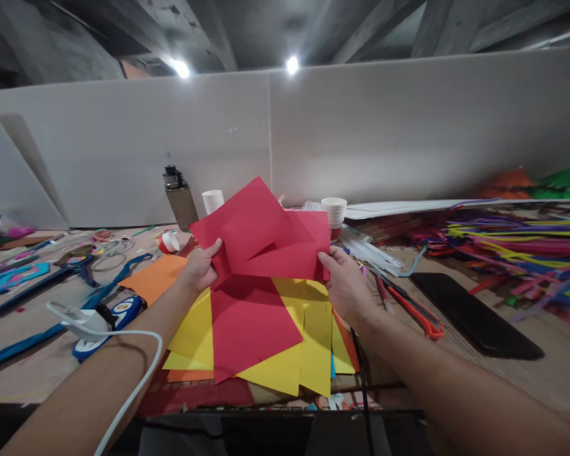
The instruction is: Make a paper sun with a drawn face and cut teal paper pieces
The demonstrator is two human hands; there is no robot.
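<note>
Between my two hands, raised over the table, are red paper sheets [247,225] that overlap at an angle. My left hand [203,266] pinches their left edge, thumb on the front side. At the lower right corner, my right hand [344,278] grips the red paper between thumb and fingers. Just below them lies another red sheet [251,329], on top of several yellow sheets [316,345]. An orange sheet [156,278] sticks out at the left of the pile, close to my left forearm. The fingers behind the red paper are hidden.
A box cutter [415,310] and a black phone [475,313] lie at the right, before a heap of coloured pipe cleaners [527,253]. Paper cups [334,209] and a dark bottle [179,199] stand at the back. A white cable [145,373] crosses my left forearm.
</note>
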